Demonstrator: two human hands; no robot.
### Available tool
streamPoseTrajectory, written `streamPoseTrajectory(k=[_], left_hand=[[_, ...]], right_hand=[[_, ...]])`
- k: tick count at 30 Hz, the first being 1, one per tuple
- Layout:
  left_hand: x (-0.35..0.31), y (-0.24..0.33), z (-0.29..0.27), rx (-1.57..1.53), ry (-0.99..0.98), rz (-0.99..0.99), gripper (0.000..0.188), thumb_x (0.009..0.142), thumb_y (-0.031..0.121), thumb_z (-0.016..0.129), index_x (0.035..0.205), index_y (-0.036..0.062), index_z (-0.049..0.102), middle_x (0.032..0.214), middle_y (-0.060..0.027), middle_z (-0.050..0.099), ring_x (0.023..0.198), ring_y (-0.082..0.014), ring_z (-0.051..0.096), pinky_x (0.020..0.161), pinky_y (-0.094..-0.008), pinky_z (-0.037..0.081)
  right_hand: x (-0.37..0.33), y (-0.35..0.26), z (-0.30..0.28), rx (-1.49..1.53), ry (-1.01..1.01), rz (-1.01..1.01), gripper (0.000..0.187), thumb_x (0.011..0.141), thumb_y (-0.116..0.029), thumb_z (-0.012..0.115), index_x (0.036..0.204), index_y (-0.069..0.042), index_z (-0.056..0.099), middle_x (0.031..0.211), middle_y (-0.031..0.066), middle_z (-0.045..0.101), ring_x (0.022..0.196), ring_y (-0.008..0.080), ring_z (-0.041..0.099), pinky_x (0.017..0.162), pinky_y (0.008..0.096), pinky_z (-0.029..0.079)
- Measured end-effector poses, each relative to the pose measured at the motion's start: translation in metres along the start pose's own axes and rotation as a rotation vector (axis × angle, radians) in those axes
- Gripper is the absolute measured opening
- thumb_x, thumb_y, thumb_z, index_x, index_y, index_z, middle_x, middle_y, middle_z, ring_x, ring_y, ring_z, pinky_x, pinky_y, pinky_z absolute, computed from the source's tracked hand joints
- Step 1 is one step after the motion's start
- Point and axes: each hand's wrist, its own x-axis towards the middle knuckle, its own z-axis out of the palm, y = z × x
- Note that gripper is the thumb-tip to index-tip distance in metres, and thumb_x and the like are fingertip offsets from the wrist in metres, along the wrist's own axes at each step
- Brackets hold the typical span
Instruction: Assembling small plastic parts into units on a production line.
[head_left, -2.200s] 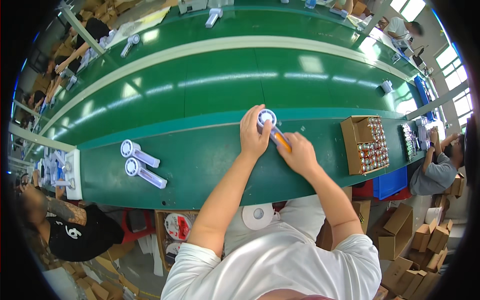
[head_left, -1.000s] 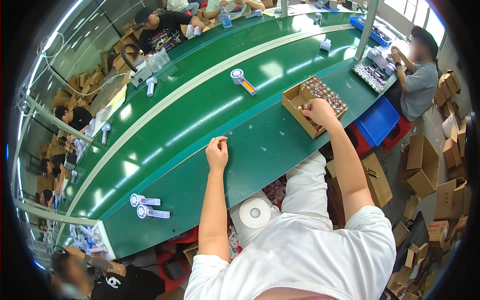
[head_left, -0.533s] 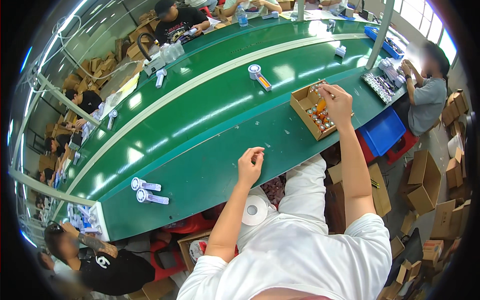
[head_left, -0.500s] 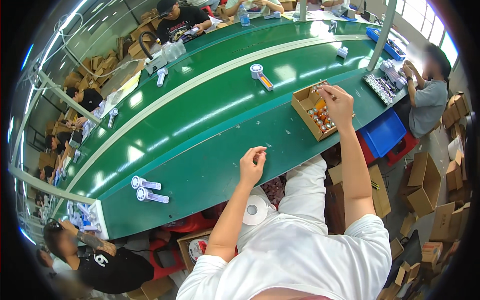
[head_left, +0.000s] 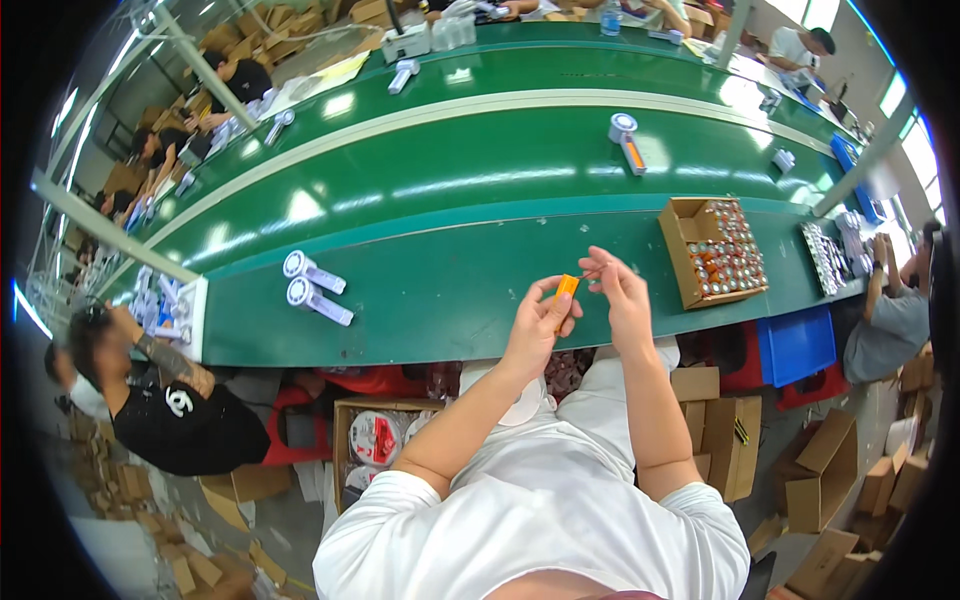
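An orange battery (head_left: 567, 288) with thin leads is up above the near edge of the green bench. My left hand (head_left: 538, 320) grips its body between thumb and fingers. Pinched in the fingertips of my right hand (head_left: 624, 302) are the battery's dark reddish wires (head_left: 592, 272), drawn off to the right of its top. To the right of my hands stands an open cardboard box (head_left: 683, 262) with many orange batteries (head_left: 728, 262) on end. Two white handheld fans (head_left: 318, 301) lie side by side on the bench to the left.
Beyond the bench, a conveyor (head_left: 450, 150) carries a fan with an orange battery in its handle (head_left: 628, 142). A blue bin (head_left: 797, 350) and a co-worker (head_left: 890, 320) are at right. Another co-worker (head_left: 170, 400) sits left beside a white tray (head_left: 200, 318) of parts.
My right hand has come back left from the battery box to my left hand. The battery is now gripped between them. My view has turned, shifting the scene.
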Motion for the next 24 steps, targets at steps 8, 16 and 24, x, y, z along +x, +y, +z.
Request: streamPoseTrajectory(k=[8, 16, 24], left_hand=[[-0.032, 0.016, -0.036, 1.048, 0.124, 0.206, 0.046, 0.088, 0.018, 0.068, 0.126, 0.0031, 0.047, 0.11, -0.014, 0.062, 0.097, -0.0228, 0.062, 0.077, -0.0348, 0.052], [-0.052, 0.149, -0.172, 1.978, 1.51, 0.268, 0.04, 0.081, 0.033, 0.071, 0.104, 0.0011, 0.064, 0.112, -0.0207, 0.054, 0.106, -0.0367, 0.047, 0.087, -0.0484, 0.039], [-0.016, 0.15, -0.198, 2.004, 1.084, 0.377, 0.02, 0.085, 0.019, 0.067, 0.092, 0.0016, 0.071, 0.101, -0.017, 0.054, 0.098, -0.0338, 0.053, 0.081, -0.0447, 0.043]], right_hand=[[-0.019, 0.043, -0.019, 0.164, -0.081, 0.284, 0.033, 0.101, -0.026, 0.051, 0.105, 0.004, 0.064, 0.099, 0.0125, 0.068, 0.084, 0.019, 0.066, 0.077, 0.0314, 0.052], [0.012, 0.075, -0.115, -0.146, 0.16, 0.097, 0.026, 0.099, -0.02, 0.057, 0.105, 0.004, 0.063, 0.087, 0.007, 0.065, 0.072, 0.0108, 0.06, 0.067, 0.0238, 0.049], [0.005, 0.073, -0.105, -0.238, 0.15, 0.014, 0.022, 0.097, -0.017, 0.061, 0.101, 0.004, 0.064, 0.081, 0.0054, 0.066, 0.073, 0.0077, 0.059, 0.065, 0.0211, 0.046]])
